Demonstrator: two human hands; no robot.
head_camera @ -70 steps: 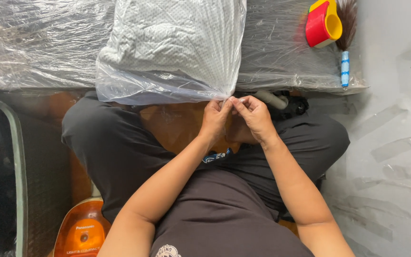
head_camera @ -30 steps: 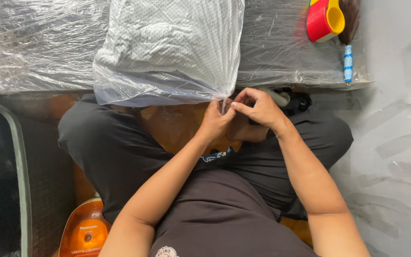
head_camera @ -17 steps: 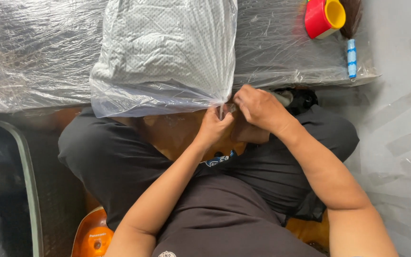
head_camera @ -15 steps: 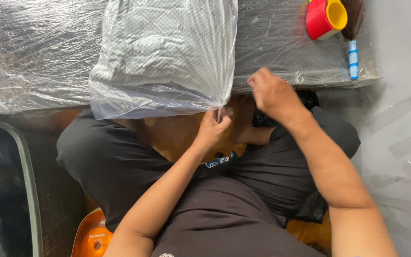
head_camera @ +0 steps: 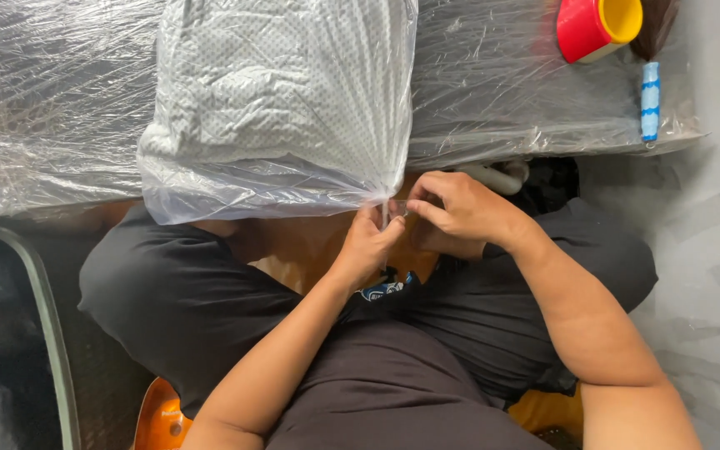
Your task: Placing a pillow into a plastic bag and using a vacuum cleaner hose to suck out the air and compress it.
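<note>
At centre, above the lap: left hand and right hand both pinching gathered corner of clear plastic bag holding grey dotted cloth. Bag at 12 o'clock on film-wrapped tabletop. Red-and-yellow plastic cup at 2 o'clock, well apart.

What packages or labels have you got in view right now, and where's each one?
Clear plastic bag: on the wrapped table's near edge, bulging, holding white dotted fabric; left hand and right hand pinch its gathered corner.
Small tube: far right on the table, upright in view, white with blue bands.
No signs or screens.
</note>
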